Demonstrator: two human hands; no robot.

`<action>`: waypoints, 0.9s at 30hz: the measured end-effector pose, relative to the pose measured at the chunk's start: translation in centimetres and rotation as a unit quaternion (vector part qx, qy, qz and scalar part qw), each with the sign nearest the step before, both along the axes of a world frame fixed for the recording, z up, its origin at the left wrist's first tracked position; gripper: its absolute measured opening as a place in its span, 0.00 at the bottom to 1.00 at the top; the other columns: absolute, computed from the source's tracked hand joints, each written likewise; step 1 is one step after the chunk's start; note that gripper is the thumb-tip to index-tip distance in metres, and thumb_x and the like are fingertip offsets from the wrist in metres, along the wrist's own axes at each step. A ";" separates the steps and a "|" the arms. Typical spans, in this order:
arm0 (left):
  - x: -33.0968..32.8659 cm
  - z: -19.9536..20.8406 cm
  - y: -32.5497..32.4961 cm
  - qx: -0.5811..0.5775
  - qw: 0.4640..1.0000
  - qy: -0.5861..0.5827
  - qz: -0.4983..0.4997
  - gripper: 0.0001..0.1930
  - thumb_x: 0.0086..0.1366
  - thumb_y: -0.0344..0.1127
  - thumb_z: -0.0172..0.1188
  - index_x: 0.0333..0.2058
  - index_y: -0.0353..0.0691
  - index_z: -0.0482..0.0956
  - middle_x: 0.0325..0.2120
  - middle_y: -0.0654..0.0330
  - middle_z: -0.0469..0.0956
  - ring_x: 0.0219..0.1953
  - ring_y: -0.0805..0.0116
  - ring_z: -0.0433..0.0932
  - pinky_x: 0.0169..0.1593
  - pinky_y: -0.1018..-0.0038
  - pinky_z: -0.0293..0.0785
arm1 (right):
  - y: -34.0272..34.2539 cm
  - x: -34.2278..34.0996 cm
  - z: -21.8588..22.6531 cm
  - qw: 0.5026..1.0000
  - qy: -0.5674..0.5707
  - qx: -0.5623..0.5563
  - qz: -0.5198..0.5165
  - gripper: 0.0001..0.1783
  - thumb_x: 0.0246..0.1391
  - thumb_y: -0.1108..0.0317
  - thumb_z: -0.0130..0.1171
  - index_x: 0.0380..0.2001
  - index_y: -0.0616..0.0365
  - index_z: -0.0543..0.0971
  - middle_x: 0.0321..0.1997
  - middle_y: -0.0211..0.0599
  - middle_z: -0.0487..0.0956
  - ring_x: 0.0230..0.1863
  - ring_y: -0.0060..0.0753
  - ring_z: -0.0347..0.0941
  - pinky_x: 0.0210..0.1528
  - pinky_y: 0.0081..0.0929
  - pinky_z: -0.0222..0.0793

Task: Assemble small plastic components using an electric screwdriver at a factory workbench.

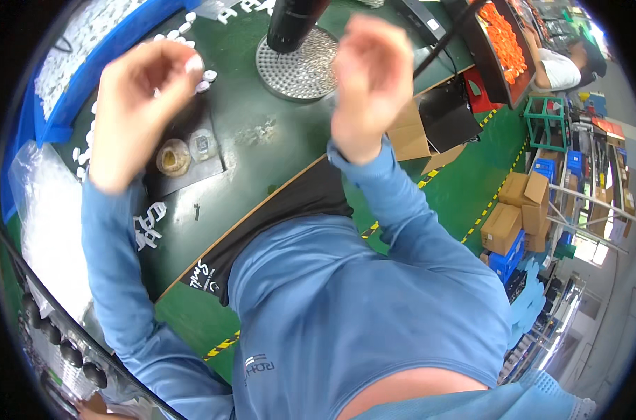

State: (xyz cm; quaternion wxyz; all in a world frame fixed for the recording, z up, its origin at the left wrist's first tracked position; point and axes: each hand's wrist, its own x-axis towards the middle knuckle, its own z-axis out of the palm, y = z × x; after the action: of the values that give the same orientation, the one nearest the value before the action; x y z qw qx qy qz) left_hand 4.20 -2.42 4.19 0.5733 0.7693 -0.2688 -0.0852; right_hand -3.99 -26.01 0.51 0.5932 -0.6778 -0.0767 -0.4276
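My left hand [139,105] is raised over the left part of the green bench. Its thumb and fingers pinch a small white plastic piece [194,64]. My right hand [372,80] is up beside a round metal dish [272,78] of small shiny parts [319,61], its fingers curled together; motion blur hides what they may hold. A black cylindrical tool [295,24] stands over the dish. Below my left hand a dark plate [185,175] carries a round tan fixture [173,157] and a clear-and-white one [203,144].
Small white pieces lie along a blue bin [97,59] at the left. White letter-shaped parts [148,225] rest near my left sleeve. At the right are a dark tray of orange parts [503,42] and an open carton [407,133]. A person [561,68] is at the far right.
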 end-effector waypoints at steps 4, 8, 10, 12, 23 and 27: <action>-5.8 1.7 2.0 -0.109 0.949 0.274 -0.113 0.08 0.62 0.22 0.63 0.41 0.29 0.80 0.33 0.62 0.80 0.36 0.80 0.77 0.43 0.82 0.73 | 2.5 -3.0 -0.5 0.946 -0.021 -0.239 0.217 0.27 0.44 0.68 0.76 0.50 0.59 0.82 0.34 0.33 0.80 0.32 0.31 0.75 0.33 0.28 0.68; -6.6 0.5 3.5 -0.147 0.902 0.353 -0.201 0.10 0.61 0.20 0.63 0.42 0.27 0.81 0.37 0.57 0.81 0.40 0.74 0.80 0.48 0.79 0.75 | 4.7 -2.6 -1.7 0.923 -0.084 -0.225 0.302 0.23 0.45 0.65 0.76 0.46 0.59 0.85 0.30 0.32 0.79 0.30 0.32 0.75 0.33 0.29 0.66; -7.0 0.5 3.7 -0.188 0.888 0.372 -0.194 0.10 0.61 0.20 0.64 0.43 0.27 0.81 0.37 0.57 0.81 0.41 0.73 0.80 0.48 0.79 0.75 | 5.4 -2.3 -1.6 0.927 -0.075 -0.205 0.303 0.22 0.45 0.65 0.76 0.45 0.59 0.85 0.31 0.31 0.80 0.29 0.31 0.75 0.33 0.28 0.66; -7.3 0.2 3.8 -0.230 0.880 0.368 -0.194 0.11 0.62 0.20 0.64 0.44 0.28 0.81 0.37 0.57 0.83 0.40 0.75 0.81 0.43 0.80 0.75 | 6.2 -1.8 -1.1 0.935 -0.094 -0.183 0.288 0.19 0.44 0.67 0.76 0.41 0.59 0.86 0.29 0.30 0.80 0.27 0.29 0.75 0.31 0.27 0.66; -5.1 -0.2 8.5 0.318 0.913 -0.256 -0.014 0.42 0.45 0.36 0.75 0.62 0.44 0.72 0.61 0.57 0.71 0.64 0.54 0.67 0.65 0.61 0.60 | 5.5 -0.1 -1.4 0.887 -0.035 -0.448 0.101 0.12 0.48 0.66 0.72 0.37 0.49 0.85 0.22 0.21 0.76 0.23 0.21 0.72 0.31 0.26 0.57; -5.4 -1.2 8.7 0.327 0.908 -0.263 0.005 0.42 0.44 0.37 0.75 0.62 0.44 0.71 0.60 0.56 0.71 0.63 0.54 0.67 0.64 0.60 0.59 | 6.4 0.0 -2.5 0.878 -0.062 -0.466 0.093 0.18 0.44 0.71 0.73 0.43 0.50 0.85 0.20 0.20 0.73 0.21 0.22 0.67 0.32 0.26 0.54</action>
State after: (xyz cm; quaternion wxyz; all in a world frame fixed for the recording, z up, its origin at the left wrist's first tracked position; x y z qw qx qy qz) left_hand -1.18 6.29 2.99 0.1984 0.9097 -0.3627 0.0402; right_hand -4.04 -19.66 -1.94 0.2398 -0.8375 -0.3668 -0.3266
